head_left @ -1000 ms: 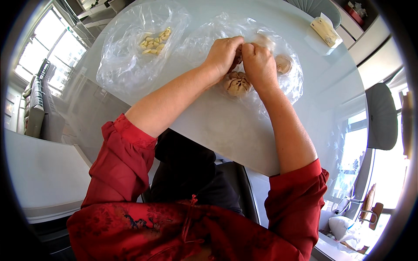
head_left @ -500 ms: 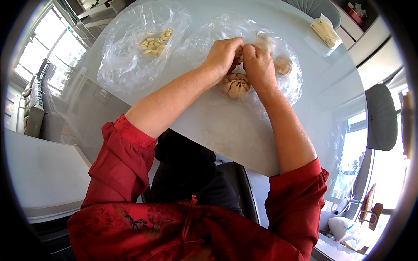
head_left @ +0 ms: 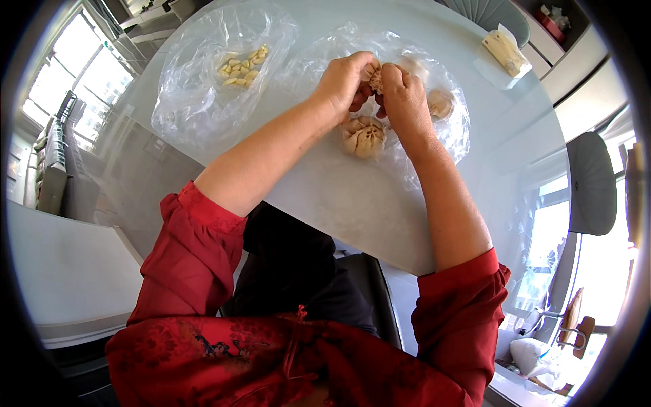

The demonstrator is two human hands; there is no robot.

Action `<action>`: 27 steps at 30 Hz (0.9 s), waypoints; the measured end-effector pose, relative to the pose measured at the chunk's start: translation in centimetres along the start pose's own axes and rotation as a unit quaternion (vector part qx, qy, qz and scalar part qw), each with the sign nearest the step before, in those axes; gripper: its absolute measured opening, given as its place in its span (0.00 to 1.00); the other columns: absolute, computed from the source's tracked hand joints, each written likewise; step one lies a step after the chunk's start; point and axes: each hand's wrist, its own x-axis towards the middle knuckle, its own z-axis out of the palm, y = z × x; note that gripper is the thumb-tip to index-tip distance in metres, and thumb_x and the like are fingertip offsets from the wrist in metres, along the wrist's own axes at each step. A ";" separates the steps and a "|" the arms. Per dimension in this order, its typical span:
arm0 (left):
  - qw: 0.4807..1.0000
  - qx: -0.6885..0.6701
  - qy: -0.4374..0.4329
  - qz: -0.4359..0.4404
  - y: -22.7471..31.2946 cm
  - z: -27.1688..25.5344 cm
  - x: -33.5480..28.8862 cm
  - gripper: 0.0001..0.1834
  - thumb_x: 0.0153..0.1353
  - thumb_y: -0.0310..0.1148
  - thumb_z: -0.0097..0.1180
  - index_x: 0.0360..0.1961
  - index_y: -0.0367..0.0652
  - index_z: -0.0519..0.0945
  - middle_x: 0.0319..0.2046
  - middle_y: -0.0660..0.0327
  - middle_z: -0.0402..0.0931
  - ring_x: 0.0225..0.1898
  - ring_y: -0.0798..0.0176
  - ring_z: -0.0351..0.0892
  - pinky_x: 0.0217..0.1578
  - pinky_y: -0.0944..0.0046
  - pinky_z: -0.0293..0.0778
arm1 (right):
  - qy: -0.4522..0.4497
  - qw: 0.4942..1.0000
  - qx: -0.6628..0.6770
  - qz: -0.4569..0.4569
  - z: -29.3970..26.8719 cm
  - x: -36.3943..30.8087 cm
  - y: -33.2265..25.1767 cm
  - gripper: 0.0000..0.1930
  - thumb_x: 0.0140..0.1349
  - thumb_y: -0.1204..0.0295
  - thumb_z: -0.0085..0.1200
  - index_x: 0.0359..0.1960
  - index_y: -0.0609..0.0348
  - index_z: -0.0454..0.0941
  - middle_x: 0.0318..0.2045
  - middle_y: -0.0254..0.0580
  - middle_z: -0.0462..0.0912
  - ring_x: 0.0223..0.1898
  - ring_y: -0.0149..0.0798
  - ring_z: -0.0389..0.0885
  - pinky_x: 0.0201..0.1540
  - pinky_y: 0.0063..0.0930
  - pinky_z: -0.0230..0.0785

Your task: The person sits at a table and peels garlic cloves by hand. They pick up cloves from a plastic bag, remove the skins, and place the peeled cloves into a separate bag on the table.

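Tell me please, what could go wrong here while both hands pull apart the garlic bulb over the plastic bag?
1. The left hand and right hand grip one garlic bulb above the thin plastic bag; loose skins or cloves may drop past it onto the glass table.
2. A second whole bulb lies just under the wrists and might get nudged toward the table edge.

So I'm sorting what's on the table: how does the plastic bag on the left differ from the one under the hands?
The left bag holds a small heap of loose peeled cloves; the right bag has whole garlic bulbs lying on it. The left bag sits untouched, while the left hand and right hand work a bulb over the right bag. Both are clear, crumpled plastic lying on the round pale table.
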 end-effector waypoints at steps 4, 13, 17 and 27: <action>0.998 -0.011 -0.064 0.013 -0.4 -1.1 1.1 0.13 0.55 0.43 0.48 0.24 0.46 0.73 0.16 0.67 0.65 0.14 0.74 0.55 0.13 0.71 0.48 | -0.048 0.997 0.062 0.027 -0.7 0.0 0.0 0.19 0.62 0.61 0.36 0.32 0.66 0.74 0.22 0.41 0.74 0.25 0.32 0.73 0.29 0.28 0.70; 0.985 -0.127 -0.096 -0.072 -0.2 -2.1 2.2 0.12 0.57 0.43 0.48 0.28 0.45 0.72 0.20 0.63 0.69 0.14 0.75 0.57 0.12 0.76 0.51 | -0.076 0.983 0.151 0.064 -1.6 -0.1 0.5 0.19 0.65 0.59 0.38 0.38 0.63 0.73 0.26 0.37 0.74 0.25 0.29 0.73 0.33 0.24 0.72; 0.981 -0.141 -0.107 -0.080 -0.2 -2.7 2.4 0.12 0.58 0.42 0.49 0.27 0.45 0.73 0.20 0.65 0.70 0.14 0.77 0.58 0.11 0.78 0.52 | -0.016 0.983 0.176 0.047 -2.2 0.1 0.4 0.19 0.64 0.59 0.39 0.40 0.64 0.74 0.26 0.40 0.77 0.26 0.31 0.77 0.34 0.25 0.73; 0.997 0.046 -0.031 0.056 -0.2 -2.6 2.0 0.10 0.59 0.41 0.52 0.33 0.46 0.77 0.27 0.66 0.74 0.26 0.74 0.70 0.25 0.74 0.63 | -0.005 0.992 0.114 0.054 -4.2 -0.1 -0.7 0.17 0.62 0.65 0.38 0.41 0.64 0.74 0.29 0.44 0.81 0.26 0.32 0.79 0.33 0.25 0.74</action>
